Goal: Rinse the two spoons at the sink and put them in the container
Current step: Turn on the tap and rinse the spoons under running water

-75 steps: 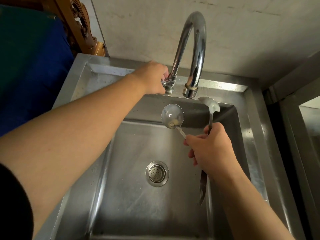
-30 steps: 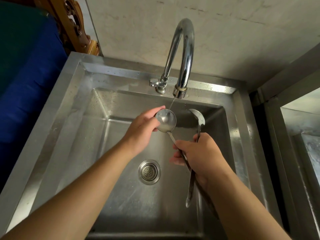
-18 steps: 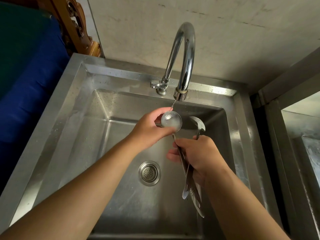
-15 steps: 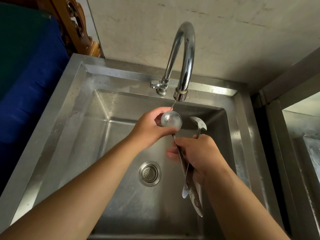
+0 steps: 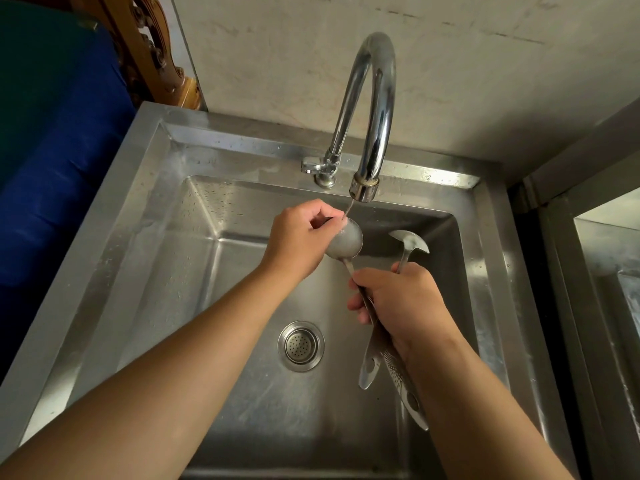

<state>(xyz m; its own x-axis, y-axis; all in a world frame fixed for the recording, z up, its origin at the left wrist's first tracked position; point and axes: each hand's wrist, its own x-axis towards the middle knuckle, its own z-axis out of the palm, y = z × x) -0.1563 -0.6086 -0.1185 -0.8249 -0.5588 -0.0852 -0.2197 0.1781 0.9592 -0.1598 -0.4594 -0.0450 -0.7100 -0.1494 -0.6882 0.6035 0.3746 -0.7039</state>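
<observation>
The left hand [image 5: 298, 237] had left the tap [image 5: 367, 109] and now curled its fingers round the first spoon [image 5: 345, 241] under a thin stream. The right hand [image 5: 398, 299] clamped both handles over the sink [image 5: 149, 188], second spoon [image 5: 409, 241] unrinsed. No container showed.

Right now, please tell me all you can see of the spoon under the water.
The spoon is shiny metal, with a round bowl and a long flat handle that has a hole near its end. The bowl is wet and sits under a thin stream from the tap. The left hand holds the bowl, fingers curled round its rim. The right hand grips the handle together with the second spoon. It hangs above the sink, handle slanting down toward the viewer.
</observation>
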